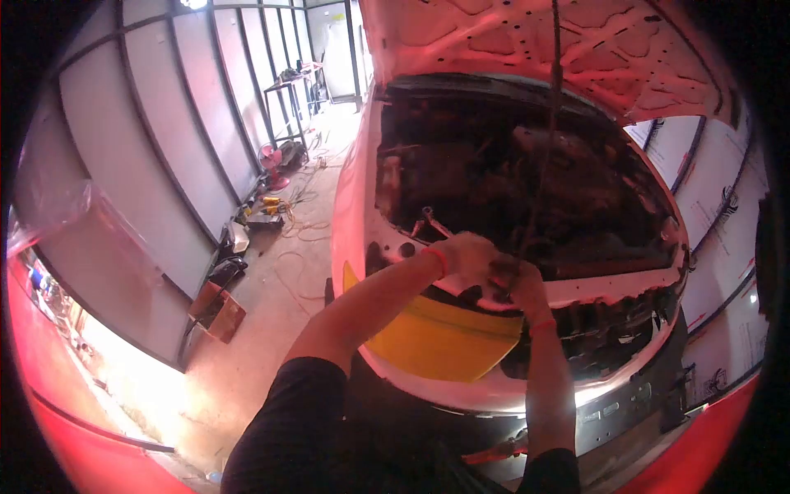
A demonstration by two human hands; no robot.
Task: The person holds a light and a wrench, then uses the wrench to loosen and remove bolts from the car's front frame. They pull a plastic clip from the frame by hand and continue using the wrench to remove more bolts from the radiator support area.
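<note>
Both my hands are over the front edge of a car's engine bay (461, 173). My left hand (471, 257) is blurred, its fingers reaching toward my right hand (523, 286). The right one is closed around something small and dark that I cannot make out. A yellow panel (444, 337) lies against the car's front, below my hands. Just behind my left hand, a metal wrench-like tool (430, 222) rests on the bay's edge. The raised hood (510, 41) hangs above, and a dark rod (550, 132) runs down from it into the bay.
Along the left wall stand a cardboard box (217, 313), a pink fan (272, 165) and a metal-framed table (288, 90). Cables (304, 216) lie on the floor. The exposed front bumper area (609, 412) is below my right forearm.
</note>
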